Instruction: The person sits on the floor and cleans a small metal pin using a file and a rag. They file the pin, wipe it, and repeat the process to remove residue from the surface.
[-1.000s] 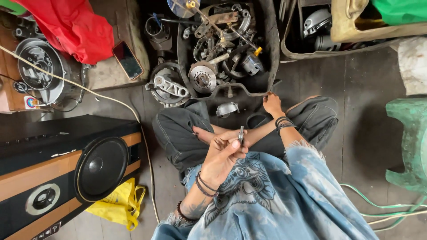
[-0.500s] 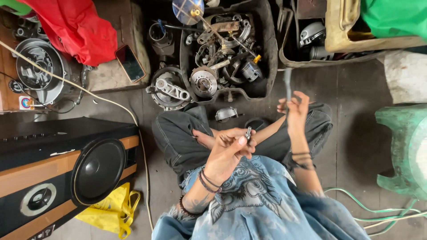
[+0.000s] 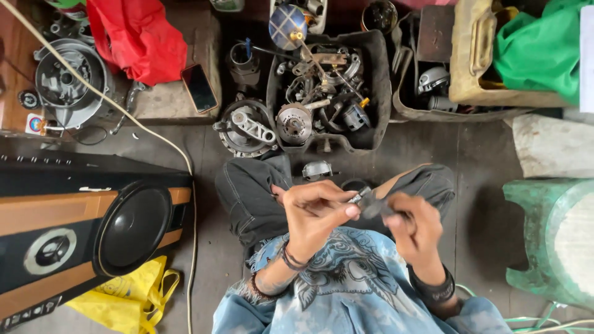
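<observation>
Both hands meet above the lap: left hand (image 3: 315,213) pinches a small metal part (image 3: 361,196); right hand (image 3: 413,227) grips its dark end; fitting unfinished.

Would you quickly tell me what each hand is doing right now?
Left hand: closed, pinching a small metal part.
Right hand: closed on a dark part.
</observation>
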